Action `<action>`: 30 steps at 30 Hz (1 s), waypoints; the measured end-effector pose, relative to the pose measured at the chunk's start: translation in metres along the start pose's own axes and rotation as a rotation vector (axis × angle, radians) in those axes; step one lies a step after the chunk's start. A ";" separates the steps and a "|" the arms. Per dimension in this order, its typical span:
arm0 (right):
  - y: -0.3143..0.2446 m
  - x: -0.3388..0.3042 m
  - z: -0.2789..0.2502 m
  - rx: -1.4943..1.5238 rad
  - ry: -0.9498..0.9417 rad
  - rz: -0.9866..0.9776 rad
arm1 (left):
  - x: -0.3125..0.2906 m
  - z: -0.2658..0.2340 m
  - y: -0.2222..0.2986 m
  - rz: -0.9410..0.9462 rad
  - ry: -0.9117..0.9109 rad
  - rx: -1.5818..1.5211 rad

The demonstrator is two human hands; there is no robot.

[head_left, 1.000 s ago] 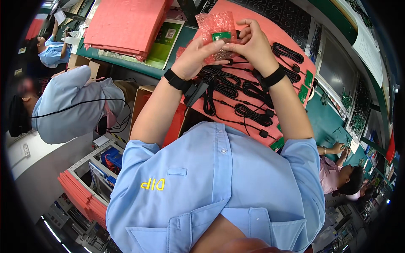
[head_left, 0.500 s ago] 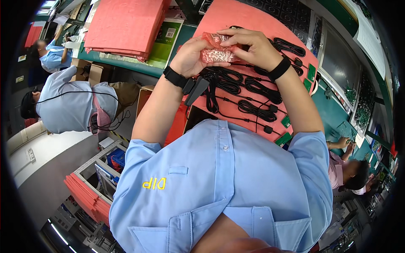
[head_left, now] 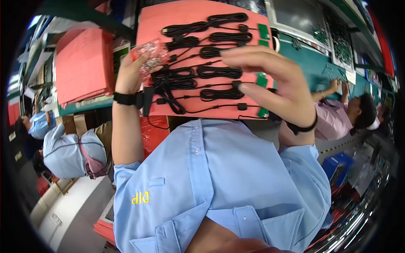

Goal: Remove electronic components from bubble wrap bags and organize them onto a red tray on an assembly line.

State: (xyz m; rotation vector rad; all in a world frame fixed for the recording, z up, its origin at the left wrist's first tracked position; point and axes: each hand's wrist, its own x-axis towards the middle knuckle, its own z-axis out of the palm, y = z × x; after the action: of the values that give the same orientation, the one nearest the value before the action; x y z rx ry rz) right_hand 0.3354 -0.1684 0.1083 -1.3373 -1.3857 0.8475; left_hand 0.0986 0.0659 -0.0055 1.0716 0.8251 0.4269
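At 10 o'clock, left hand [head_left: 130, 76] clamped on pink bubble wrap [head_left: 153, 51]; 2 o'clock, right hand [head_left: 287, 86] kinda gaping near black cables [head_left: 219, 72]

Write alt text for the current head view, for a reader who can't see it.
A person's left hand grips pink bubble wrap, while their blurred right hand is open over coiled black cables. The cables lie on a pinkish-red sheet with green circuit boards along its right side; the person wears a light blue shirt.
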 end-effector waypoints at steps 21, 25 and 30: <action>0.346 -0.164 -0.129 0.338 0.681 0.925 | -0.005 0.064 -0.020 0.034 0.168 0.111; 0.360 -0.199 -0.104 0.240 0.707 0.748 | -0.007 0.064 -0.025 0.043 0.206 0.070; 0.398 -0.221 -0.089 -0.250 0.676 0.559 | -0.005 0.063 -0.030 0.036 0.264 0.022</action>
State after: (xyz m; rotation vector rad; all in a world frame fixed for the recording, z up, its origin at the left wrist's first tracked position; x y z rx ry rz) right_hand 0.5110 -0.3397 -0.2853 -2.0184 -0.5994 0.4866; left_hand 0.1415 0.0113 -0.0156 1.0649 1.0464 0.5995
